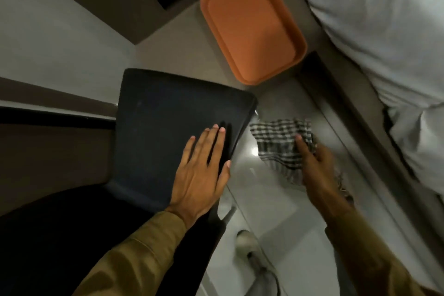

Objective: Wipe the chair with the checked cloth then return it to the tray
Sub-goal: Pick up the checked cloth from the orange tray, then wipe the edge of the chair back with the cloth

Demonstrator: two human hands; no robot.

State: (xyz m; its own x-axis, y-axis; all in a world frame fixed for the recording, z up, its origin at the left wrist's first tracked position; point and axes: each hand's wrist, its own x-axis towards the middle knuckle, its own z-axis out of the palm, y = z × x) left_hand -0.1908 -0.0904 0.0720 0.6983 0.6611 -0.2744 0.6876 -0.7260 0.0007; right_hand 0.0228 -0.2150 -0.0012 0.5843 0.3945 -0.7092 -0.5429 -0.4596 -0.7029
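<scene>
A dark chair [163, 118] stands at centre left, seen from above. My left hand [201, 170] lies flat on its surface near the right edge, fingers spread. Just right of the chair, the black-and-white checked cloth [276, 142] hangs above the floor, gripped by my right hand [317, 166], which is blurred. An orange tray [252, 24] lies on the floor beyond the chair, with nothing in it.
A bed with white bedding [384, 31] runs along the right side. A wall and dark skirting [48, 113] lie to the left. A pale glossy floor [264, 211] stretches between chair and bed. A white foot or chair part [245, 240] shows at the bottom.
</scene>
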